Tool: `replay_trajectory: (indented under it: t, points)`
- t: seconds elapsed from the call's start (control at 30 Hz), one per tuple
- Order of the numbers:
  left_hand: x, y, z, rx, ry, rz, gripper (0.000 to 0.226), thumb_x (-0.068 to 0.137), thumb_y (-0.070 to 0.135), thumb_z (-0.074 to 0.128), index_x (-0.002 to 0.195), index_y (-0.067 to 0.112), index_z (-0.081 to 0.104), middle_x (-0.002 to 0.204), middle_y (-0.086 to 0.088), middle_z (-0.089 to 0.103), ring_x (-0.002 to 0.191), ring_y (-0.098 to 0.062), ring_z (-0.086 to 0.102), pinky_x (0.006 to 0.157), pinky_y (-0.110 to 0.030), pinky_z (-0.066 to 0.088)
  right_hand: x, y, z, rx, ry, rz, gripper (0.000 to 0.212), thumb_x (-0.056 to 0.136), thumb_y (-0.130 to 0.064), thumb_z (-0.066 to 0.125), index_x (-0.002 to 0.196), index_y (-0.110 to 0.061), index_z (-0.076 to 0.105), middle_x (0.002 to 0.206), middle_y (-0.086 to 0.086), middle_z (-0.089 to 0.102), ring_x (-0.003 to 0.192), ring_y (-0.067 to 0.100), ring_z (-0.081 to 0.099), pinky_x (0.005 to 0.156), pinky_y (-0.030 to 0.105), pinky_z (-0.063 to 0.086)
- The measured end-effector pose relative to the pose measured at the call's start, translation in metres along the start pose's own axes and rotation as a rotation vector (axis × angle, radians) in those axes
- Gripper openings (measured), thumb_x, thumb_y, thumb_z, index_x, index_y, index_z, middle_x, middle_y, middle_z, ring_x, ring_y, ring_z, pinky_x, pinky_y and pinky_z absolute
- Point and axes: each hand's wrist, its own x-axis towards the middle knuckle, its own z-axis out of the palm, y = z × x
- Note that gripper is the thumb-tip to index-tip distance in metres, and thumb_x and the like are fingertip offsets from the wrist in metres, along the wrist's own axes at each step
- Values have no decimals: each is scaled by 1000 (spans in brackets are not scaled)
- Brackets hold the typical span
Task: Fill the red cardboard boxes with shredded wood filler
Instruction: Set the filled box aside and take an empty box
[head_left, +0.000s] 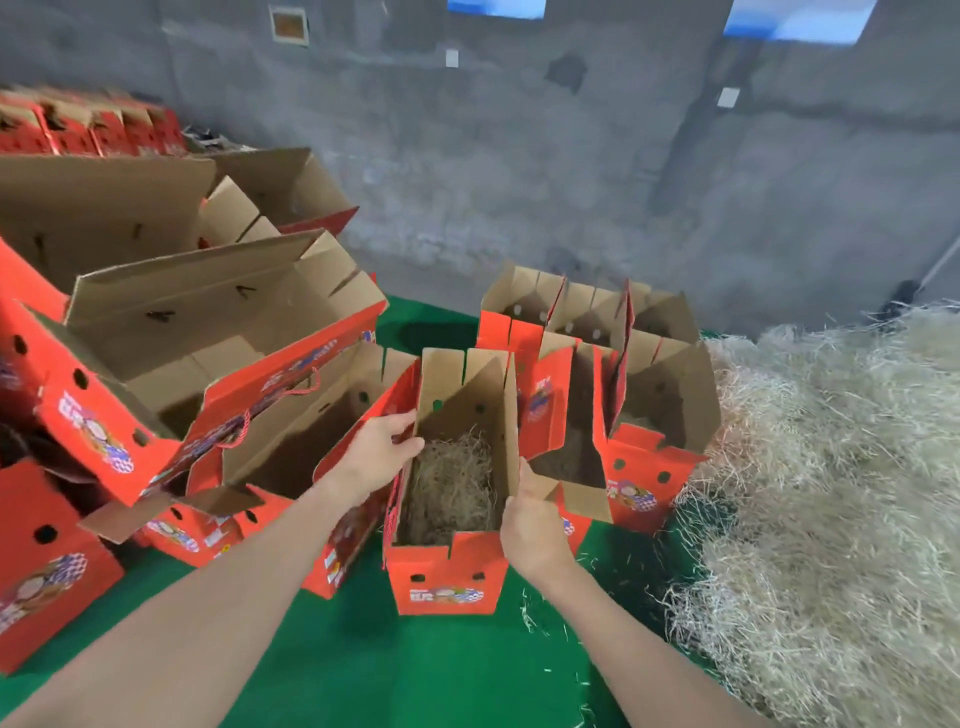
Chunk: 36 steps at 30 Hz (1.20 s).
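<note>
Steadying red box (447, 584), wood filler (451, 486) inside; left hand (382, 452), right hand (530, 525) grips clamped on its walls.

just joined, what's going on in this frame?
A person is packing red cardboard boxes. The left hand and right hand grip opposite walls of an open red box standing on the green surface. Shredded wood filler lies inside it, below the rim. A loose pile of the same filler sits to the right. Several empty boxes lie tipped at the left.
</note>
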Motion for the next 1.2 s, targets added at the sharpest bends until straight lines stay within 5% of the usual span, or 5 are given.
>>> replay_trajectory:
  t: [0.23,0.37,0.57,0.73,1.2]
  points:
    - [53,-22,-20,475,39,249,32,88,9,54,120,10,61,127,-8,58,119,-26,51,102,-36,40,31,-20,26,-518,76,-268,84,81,-74,23,147,-26,3,154,9,-11,141,32,-13,108,54,-13]
    - [59,-47,-32,716,17,72,60,85,22,60,139,19,35,145,-7,37,130,-31,37,106,-43,31,45,-45,51,-611,46,-299,68,88,-54,46,136,-9,30,138,16,39,131,30,32,113,44,9]
    - [71,-68,-42,540,-93,41,13,91,24,51,86,14,57,92,-7,68,84,-27,64,71,-33,51,86,-94,58,-462,43,-239,34,89,-37,52,102,-6,56,101,17,64,95,34,61,74,37,46]
    - [80,-70,-44,501,-117,73,31,97,30,37,71,18,49,74,-1,59,74,-24,61,64,-30,45,143,-92,37,-398,142,-60,21,86,-9,45,95,-6,63,96,14,69,90,31,66,70,34,50]
    - [80,-73,-47,477,-129,54,41,100,34,26,72,16,50,76,3,58,59,-1,54,43,-6,32,246,-84,32,-169,238,124,25,87,-19,49,108,-10,58,106,13,65,95,35,62,66,31,39]
